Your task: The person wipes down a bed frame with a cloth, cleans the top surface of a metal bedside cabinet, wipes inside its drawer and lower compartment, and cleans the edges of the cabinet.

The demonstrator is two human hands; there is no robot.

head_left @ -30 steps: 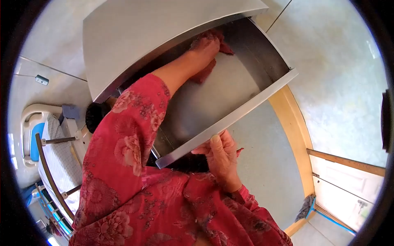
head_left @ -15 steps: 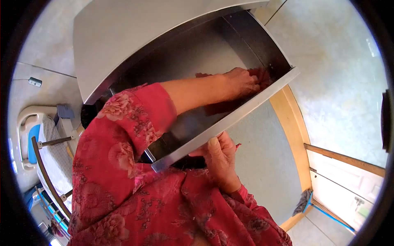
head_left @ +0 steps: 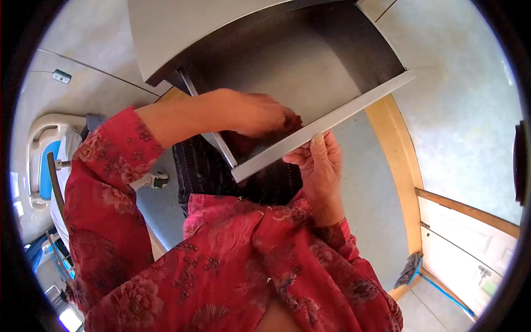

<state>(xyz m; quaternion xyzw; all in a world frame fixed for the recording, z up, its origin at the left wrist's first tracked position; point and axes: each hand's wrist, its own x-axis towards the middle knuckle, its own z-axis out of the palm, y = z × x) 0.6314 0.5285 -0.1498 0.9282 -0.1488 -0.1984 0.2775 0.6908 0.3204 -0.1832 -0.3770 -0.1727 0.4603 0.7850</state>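
An open metal drawer [head_left: 365, 104] juts out of a grey cabinet [head_left: 182, 27]. Inside it, near the front left corner, my left hand [head_left: 254, 115] is closed on a dark red cloth [head_left: 290, 119], pressed low against the inner side of the drawer front. Part of the cloth is hidden under the hand and in shadow. On the outside of the drawer front, my right hand [head_left: 319, 160] grips the top edge, thumb up and fingers curled against the panel.
A bed [head_left: 47, 160] with a curved rail stands at the left. A shoe [head_left: 159, 180] shows on the floor below my left arm. At the right are a wooden-edged wall base [head_left: 395, 144] and a white door [head_left: 470, 249]. A small device [head_left: 61, 76] lies at upper left.
My left hand has swept the cloth from the back of the drawer to its right end, then leftward along the front. My right hand keeps its grip on the drawer front.
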